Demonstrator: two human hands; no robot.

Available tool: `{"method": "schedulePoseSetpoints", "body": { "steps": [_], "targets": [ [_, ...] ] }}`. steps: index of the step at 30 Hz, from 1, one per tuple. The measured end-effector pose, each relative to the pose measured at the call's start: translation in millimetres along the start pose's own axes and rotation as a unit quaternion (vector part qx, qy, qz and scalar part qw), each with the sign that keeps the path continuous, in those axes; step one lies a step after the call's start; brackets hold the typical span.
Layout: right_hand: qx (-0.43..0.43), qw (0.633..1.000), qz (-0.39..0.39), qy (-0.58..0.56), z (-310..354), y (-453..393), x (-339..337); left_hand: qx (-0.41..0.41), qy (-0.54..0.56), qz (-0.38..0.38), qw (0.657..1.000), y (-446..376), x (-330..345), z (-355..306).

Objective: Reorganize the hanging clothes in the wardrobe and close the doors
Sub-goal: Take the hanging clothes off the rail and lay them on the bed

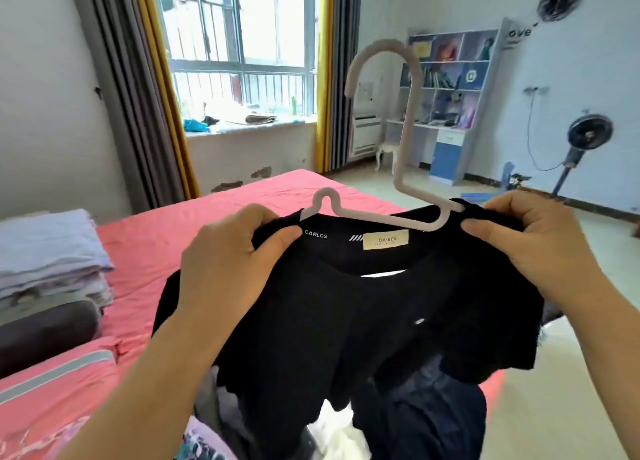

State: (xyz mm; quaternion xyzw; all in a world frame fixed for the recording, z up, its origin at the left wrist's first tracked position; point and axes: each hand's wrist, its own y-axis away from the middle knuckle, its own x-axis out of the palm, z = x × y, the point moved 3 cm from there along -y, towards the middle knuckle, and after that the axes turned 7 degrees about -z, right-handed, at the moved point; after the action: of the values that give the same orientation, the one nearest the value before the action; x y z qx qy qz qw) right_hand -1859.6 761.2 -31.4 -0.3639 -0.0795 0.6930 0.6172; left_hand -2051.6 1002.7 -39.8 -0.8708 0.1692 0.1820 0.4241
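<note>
Black T-shirt (346, 321) is held up in front of me over the near end of the pink bed (214, 224), its neckline facing up. I can read "CARLCS" in white on the inside of the collar, and beside it a cream sewn-in label (385, 239) printed "BA·SEN", with a smaller line beneath it too fine to make out. On the far wall a sign (519, 31) shows the letters "ove". My left hand (225, 262) pinches the left shoulder of the shirt, thumb on top and fingers curled under the fabric. My right hand (533, 241) grips the right shoulder the same way, thumb pointing inward. A pale hanger (398, 141) sits in the neck opening, hook up and tilted to the right. Folded bedding (52, 258) is stacked at the left of the bed.
</note>
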Motion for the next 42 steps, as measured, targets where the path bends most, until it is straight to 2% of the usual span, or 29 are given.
{"method": "schedulePoseSetpoints", "body": {
  "steps": [9, 15, 22, 32, 42],
  "targets": [
    [0.052, 0.995, -0.078, 0.04, -34, 11, -63, 0.017, 0.069, 0.108, 0.992, -12, 79, -37],
    [0.077, 0.987, -0.112, 0.082, -63, 12, -112, 0.044, 0.1, 0.15, 0.983, -4, 134, -74],
    [0.117, 0.983, -0.089, 0.114, -135, 7, -149, 0.028, 0.104, 0.221, 0.969, 20, 223, -105],
    [0.181, 0.975, -0.054, 0.117, -263, -36, -181, -0.036, 0.086, 0.259, 0.961, 61, 343, -135],
    [0.215, 0.972, -0.014, 0.099, -363, -104, -156, -0.088, 0.045, 0.281, 0.954, 50, 436, -135]
  ]
}}
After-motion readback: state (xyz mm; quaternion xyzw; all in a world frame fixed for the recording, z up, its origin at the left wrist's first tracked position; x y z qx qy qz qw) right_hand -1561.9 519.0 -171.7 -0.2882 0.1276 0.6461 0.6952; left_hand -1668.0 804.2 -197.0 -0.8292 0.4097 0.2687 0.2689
